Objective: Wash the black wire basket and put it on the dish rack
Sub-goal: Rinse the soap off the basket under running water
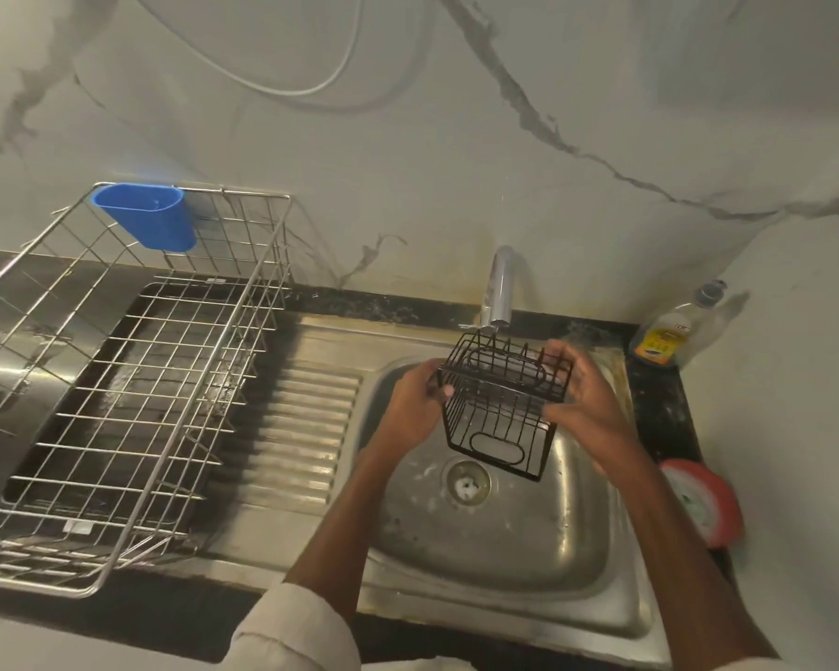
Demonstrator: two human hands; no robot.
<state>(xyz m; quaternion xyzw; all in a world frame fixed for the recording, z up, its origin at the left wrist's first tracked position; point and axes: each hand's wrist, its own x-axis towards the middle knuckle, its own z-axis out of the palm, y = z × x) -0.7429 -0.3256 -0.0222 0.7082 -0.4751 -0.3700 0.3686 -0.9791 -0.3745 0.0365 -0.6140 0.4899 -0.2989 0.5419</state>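
The black wire basket (pixel 500 404) is held tilted over the steel sink (pixel 495 540), just below the tap spout (pixel 497 293). My left hand (pixel 415 404) grips its left side with the thumb on the rim. My right hand (pixel 584 394) holds its right upper edge, fingers curled over the wires. I cannot tell whether water is running. The steel wire dish rack (pixel 117 380) stands on the counter to the left, with nothing on its grid.
A blue plastic cup holder (pixel 149 215) hangs on the rack's back rim. A dish soap bottle (pixel 674 331) stands at the back right corner. A red round tub (pixel 703 501) sits right of the sink. The ribbed drainboard (pixel 301 428) lies between rack and bowl.
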